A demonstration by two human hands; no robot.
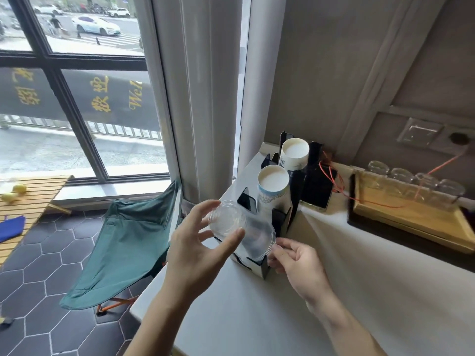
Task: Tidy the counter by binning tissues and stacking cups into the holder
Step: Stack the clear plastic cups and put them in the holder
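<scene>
The clear plastic cup point(241, 227) is see-through and hard to trace; its lower end is hidden inside the nearest slot of the black holder point(282, 219). It lies tilted, ribbed base toward the camera. The left hand point(195, 250) grasps that base with curled fingers; the right hand point(295, 258) pinches the cup's rim. Behind it in the holder stand two white paper-cup stacks point(273, 186), all on the white surface point(257, 317).

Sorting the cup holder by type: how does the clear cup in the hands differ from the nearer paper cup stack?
The clear plastic cup is see-through; the paper cup stack is opaque white with blue print. The clear cup lies tilted, gripped by the left hand; the paper stack stands in the black holder. Both show their flat bases.
</scene>
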